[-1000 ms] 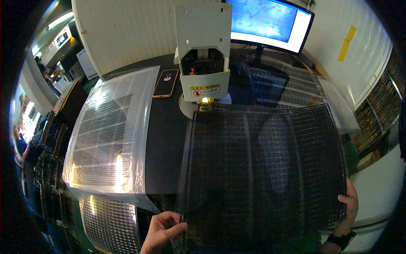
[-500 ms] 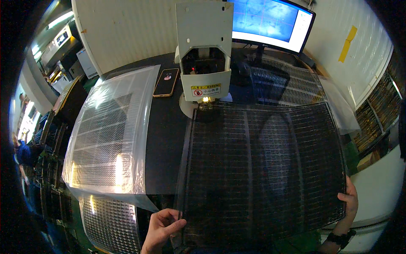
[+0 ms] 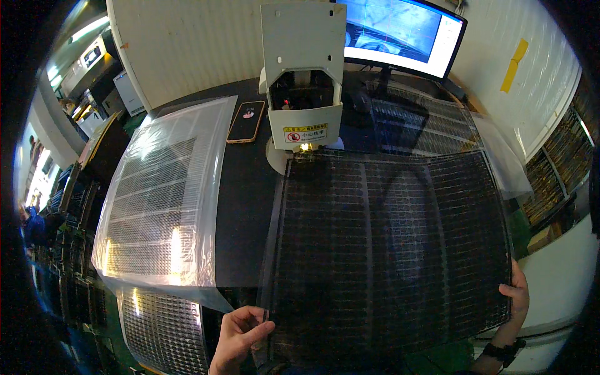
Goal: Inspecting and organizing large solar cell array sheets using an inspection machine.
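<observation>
A large dark film sheet (image 3: 400,250) with fine rows of a printed grid pattern lies tilted over the table's right half. At its lower left edge, my left hand (image 3: 240,334) pinches it between thumb and fingers. My right hand (image 3: 516,292) grips the right edge near the lower corner, thumb on top and the other fingers partly hidden underneath. The sheet's far left corner is under the lit tip of a white machine head (image 3: 305,128). Behind it, a monitor (image 3: 400,31) displays a bluish magnified picture with curved shapes.
On the left, clear plastic (image 3: 209,250) covers a stack of patterned sheets (image 3: 156,181). A phone (image 3: 245,122) lies between it and the machine. More patterned film (image 3: 437,119) and a dark mouse (image 3: 357,100) are behind the sheet. Racks (image 3: 78,275) stand at far left, near a person in blue (image 3: 39,225).
The monitor's picture has gone from a cloudy blue field to one with dark and curved shapes. The sheet and both hands look almost unmoved.
</observation>
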`<state>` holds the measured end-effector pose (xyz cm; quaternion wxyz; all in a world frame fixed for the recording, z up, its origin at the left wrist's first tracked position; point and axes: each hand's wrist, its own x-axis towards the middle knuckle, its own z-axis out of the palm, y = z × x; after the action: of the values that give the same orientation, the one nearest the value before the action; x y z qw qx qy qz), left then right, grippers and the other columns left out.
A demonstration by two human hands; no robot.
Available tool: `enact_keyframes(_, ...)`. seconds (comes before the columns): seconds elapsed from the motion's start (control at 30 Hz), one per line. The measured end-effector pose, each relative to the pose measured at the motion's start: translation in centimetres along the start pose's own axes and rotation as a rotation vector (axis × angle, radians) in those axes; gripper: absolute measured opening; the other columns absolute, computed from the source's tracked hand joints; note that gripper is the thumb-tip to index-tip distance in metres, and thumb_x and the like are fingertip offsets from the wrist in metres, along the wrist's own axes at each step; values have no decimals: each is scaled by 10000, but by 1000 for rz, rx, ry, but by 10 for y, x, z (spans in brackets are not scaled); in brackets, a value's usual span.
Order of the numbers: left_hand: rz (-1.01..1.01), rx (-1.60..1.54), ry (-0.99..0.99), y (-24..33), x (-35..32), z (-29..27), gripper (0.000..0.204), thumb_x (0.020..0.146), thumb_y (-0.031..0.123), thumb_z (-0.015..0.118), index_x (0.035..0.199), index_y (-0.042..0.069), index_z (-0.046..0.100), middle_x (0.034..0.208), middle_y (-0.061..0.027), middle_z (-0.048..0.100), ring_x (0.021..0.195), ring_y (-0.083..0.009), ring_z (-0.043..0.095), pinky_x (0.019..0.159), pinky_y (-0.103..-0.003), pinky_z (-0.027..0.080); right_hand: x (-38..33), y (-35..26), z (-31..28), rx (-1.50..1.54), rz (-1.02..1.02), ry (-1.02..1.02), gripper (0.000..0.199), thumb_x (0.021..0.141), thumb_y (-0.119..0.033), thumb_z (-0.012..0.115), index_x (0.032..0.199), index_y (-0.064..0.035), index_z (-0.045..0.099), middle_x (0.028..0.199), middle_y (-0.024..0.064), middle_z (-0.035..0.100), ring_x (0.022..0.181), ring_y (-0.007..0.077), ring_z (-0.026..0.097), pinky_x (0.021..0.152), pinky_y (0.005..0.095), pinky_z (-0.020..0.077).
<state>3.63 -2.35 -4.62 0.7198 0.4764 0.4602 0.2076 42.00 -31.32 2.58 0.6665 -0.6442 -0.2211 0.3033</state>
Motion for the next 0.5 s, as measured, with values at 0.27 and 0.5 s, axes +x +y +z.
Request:
enact_keyframes(0.27,1,-29,5,-3,2,-2,180,730,11,706,866,-14,591,605,-6,554,436,-34,452,383,-176,300,3,-5,20,23,-13,47,681,631,-53,622,1265,30,390,1117,147,572,951,254,593,855,365,477)
enact_keyframes(0.5,9,-25,11,-3,2,-2,190,731,12,706,881,-12,592,627,-5,563,438,-30,452,380,-175,296,1,-12,40,68,-29,92,673,635,-34,598,1269,36,384,1127,158,569,944,266,601,842,381,492)
